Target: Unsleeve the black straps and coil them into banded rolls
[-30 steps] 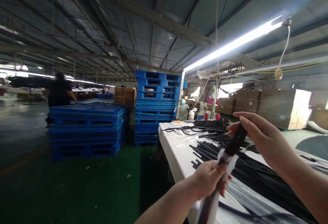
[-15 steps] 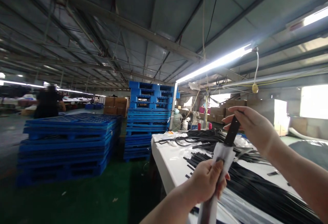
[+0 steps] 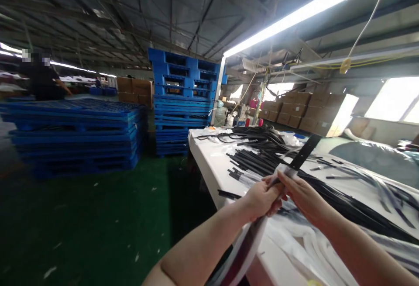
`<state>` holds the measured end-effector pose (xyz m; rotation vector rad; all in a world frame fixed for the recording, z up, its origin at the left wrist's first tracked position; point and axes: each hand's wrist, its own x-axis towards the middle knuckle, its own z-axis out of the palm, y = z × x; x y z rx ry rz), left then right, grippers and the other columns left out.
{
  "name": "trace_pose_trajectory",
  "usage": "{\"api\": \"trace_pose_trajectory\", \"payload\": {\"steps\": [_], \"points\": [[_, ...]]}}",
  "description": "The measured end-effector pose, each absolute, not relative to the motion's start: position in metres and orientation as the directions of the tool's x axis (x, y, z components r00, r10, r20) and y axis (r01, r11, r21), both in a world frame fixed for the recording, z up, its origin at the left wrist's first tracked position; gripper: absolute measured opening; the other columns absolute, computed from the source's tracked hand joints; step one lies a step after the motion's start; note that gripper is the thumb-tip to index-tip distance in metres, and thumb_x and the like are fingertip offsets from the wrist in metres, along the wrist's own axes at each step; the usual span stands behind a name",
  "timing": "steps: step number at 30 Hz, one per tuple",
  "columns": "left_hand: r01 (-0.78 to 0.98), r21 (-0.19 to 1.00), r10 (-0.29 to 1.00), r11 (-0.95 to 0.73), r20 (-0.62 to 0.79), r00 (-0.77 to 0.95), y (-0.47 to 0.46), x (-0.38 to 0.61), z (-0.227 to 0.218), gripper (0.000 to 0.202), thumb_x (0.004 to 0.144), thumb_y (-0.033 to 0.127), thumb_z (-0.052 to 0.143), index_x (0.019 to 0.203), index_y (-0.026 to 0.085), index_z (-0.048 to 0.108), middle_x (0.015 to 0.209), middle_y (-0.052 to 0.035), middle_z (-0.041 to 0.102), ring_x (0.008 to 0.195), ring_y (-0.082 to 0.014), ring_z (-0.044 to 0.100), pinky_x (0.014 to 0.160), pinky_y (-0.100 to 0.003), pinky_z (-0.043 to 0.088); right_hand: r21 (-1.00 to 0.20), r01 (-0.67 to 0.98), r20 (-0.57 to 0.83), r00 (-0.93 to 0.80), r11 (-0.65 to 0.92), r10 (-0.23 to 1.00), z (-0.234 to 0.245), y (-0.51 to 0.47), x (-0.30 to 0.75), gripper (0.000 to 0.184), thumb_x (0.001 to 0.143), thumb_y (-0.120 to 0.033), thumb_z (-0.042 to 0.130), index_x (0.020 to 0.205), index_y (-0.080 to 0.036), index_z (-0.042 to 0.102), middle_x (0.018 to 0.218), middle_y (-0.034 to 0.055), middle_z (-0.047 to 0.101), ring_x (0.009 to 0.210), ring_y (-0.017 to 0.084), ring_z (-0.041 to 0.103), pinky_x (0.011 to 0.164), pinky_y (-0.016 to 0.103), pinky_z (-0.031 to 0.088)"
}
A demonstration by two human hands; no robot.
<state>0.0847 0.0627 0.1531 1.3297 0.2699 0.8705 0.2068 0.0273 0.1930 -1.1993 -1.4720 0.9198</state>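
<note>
A black strip with small holes (image 3: 306, 152) sticks up out of the mouth of a translucent plastic sleeve (image 3: 251, 239). My left hand (image 3: 263, 198) is closed around the sleeve a little below its mouth, and the sleeve hangs down toward me from there. Right beside it, my right hand (image 3: 299, 194) pinches the sleeve near the mouth, its fingers close to my left fingers. Part of the strip is hidden behind both hands. Behind them, many black strips (image 3: 350, 205) lie on a white table (image 3: 209, 163).
Blue pallets are stacked on the left (image 3: 75, 142) and beyond the table (image 3: 183, 89). Cardboard boxes (image 3: 293, 107) stand at the back right. A lit tube lamp (image 3: 294, 15) hangs over the table. Another person (image 3: 41, 78) is at the far left.
My right hand has come down from the strip's top end to the sleeve's mouth, next to my left hand. The strip tilts more to the right. The view has tipped downward.
</note>
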Motion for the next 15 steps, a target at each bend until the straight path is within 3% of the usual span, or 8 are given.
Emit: {"api": "trace_pose_trajectory", "payload": {"steps": [3, 6, 9, 12, 15], "points": [[-0.345, 0.936, 0.672, 0.067, 0.213, 0.709, 0.058, 0.100, 0.115, 0.050, 0.075, 0.066, 0.062, 0.077, 0.017, 0.051, 0.054, 0.0044, 0.051, 0.042, -0.0086, 0.046, 0.043, -0.022, 0.036, -0.961, 0.265, 0.095, 0.070, 0.073, 0.993, 0.159, 0.026, 0.224, 0.062, 0.076, -0.075, 0.059, 0.080, -0.015, 0.072, 0.046, 0.0026, 0.058, 0.037, 0.018, 0.049, 0.038, 0.030, 0.038], [-0.136, 0.972, 0.779, -0.193, 0.236, 0.581, 0.049, 0.108, 0.073, 0.045, 0.071, 0.054, 0.071, 0.086, 0.016, 0.055, 0.077, -0.0028, 0.061, 0.068, -0.0163, 0.058, 0.066, -0.031, 0.048, -0.962, 0.271, 0.117, 0.301, 0.033, 0.946, 0.134, 0.021, 0.247, 0.061, 0.076, -0.075, 0.059, 0.073, -0.016, 0.071, 0.054, 0.0077, 0.067, 0.042, 0.022, 0.057, 0.045, 0.034, 0.048], [0.154, 0.878, 0.856, -0.454, 0.382, 0.348, 0.037, 0.107, 0.036, 0.034, 0.072, 0.041, 0.074, 0.087, 0.018, 0.053, 0.088, -0.0051, 0.059, 0.085, -0.0215, 0.056, 0.080, -0.036, 0.048, -0.973, 0.225, 0.159, 0.451, 0.060, 0.879, 0.120, 0.018, 0.265, 0.056, 0.077, -0.071, 0.062, 0.068, -0.016, 0.070, 0.069, 0.0119, 0.074, 0.065, 0.027, 0.068, 0.063, 0.035, 0.055], [0.193, 0.803, 0.822, -0.564, 0.522, 0.228, 0.031, 0.107, 0.010, 0.025, 0.077, 0.030, 0.069, 0.091, 0.018, 0.053, 0.097, -0.0089, 0.057, 0.096, -0.0240, 0.054, 0.088, -0.038, 0.046, -0.986, 0.149, 0.144, 0.489, 0.080, 0.861, 0.113, 0.019, 0.273, 0.049, 0.078, -0.067, 0.065, 0.067, -0.019, 0.068, 0.074, 0.0108, 0.075, 0.068, 0.027, 0.069, 0.066, 0.037, 0.056], [0.206, 0.810, 0.827, -0.549, 0.493, 0.269, 0.036, 0.110, -0.003, 0.021, 0.078, 0.031, 0.069, 0.088, 0.018, 0.055, 0.094, -0.0080, 0.059, 0.092, -0.0231, 0.056, 0.085, -0.037, 0.047, -0.992, 0.103, 0.113, 0.495, 0.071, 0.862, 0.106, 0.023, 0.272, 0.048, 0.077, -0.067, 0.066, 0.066, -0.020, 0.065, 0.073, 0.0095, 0.075, 0.065, 0.025, 0.068, 0.064, 0.036, 0.056]]}}
